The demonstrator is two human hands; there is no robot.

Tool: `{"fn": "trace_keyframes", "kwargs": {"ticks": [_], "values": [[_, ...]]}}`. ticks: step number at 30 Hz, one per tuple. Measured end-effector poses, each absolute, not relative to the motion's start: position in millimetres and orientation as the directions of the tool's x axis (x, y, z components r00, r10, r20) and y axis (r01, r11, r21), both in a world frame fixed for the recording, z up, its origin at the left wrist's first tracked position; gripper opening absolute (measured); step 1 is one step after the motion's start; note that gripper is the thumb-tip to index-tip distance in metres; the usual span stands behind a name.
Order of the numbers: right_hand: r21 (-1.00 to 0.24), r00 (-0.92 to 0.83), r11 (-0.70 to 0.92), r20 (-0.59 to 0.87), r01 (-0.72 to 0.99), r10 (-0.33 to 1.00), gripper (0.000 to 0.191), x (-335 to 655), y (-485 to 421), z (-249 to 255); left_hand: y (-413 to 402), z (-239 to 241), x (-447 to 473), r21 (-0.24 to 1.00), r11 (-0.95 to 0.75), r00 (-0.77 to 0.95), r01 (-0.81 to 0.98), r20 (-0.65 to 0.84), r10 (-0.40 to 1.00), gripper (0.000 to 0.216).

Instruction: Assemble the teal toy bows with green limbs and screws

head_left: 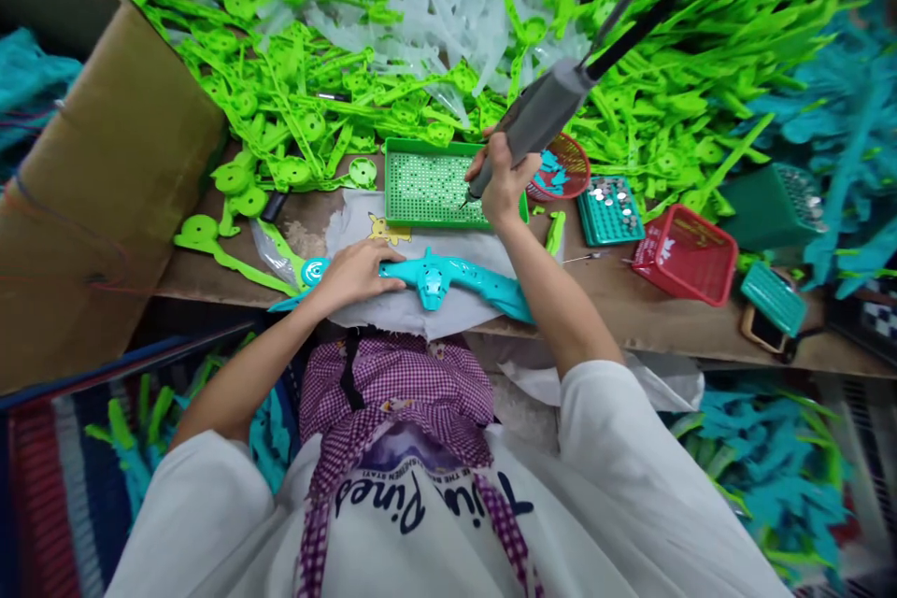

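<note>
Your white shirt (399,547) occupies 6 o'clock, your left hand (356,276) clasps the turquoise part (433,285) at centre by its 9 o'clock arm, judged suitable for likely light, stiff, slippery plastic, and your right hand (505,182) grips the grey driver (550,107) toward 1 o'clock.

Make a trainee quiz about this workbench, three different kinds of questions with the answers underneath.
1. Which hand holds the grey cylindrical corded tool?
2. True or false: the left hand is touching the curved turquoise plastic part.
3. What colour are the small plastic pieces in the round red perforated basket? a) white, b) turquoise, c) purple

Key:
1. The right hand.
2. True.
3. b, turquoise.
</note>
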State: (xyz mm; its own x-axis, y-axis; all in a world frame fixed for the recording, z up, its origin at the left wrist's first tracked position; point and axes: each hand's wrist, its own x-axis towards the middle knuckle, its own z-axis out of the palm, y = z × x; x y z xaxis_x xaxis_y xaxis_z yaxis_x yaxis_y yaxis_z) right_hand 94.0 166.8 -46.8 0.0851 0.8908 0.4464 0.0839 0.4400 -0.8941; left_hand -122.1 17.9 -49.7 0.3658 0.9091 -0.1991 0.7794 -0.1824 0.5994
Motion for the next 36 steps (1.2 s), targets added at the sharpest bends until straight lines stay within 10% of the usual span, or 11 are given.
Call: {"fn": "trace_keyframes", "kwargs": {"ticks": [17, 36], "values": [[-0.870, 0.089, 0.432, 0.423, -0.237, 0.902, 0.041, 118, 92, 14, 20, -48, -123, 0.613, -0.174, 0.370, 0.771, -0.208, 0.905, 0.038], [-0.942, -0.028, 0.280, 0.290, -0.188, 0.957, 0.050, 125, 58, -27, 20, -40, -118, 0.580, -0.140, 0.335, 0.802, -0.243, 0.910, 0.042]]}}
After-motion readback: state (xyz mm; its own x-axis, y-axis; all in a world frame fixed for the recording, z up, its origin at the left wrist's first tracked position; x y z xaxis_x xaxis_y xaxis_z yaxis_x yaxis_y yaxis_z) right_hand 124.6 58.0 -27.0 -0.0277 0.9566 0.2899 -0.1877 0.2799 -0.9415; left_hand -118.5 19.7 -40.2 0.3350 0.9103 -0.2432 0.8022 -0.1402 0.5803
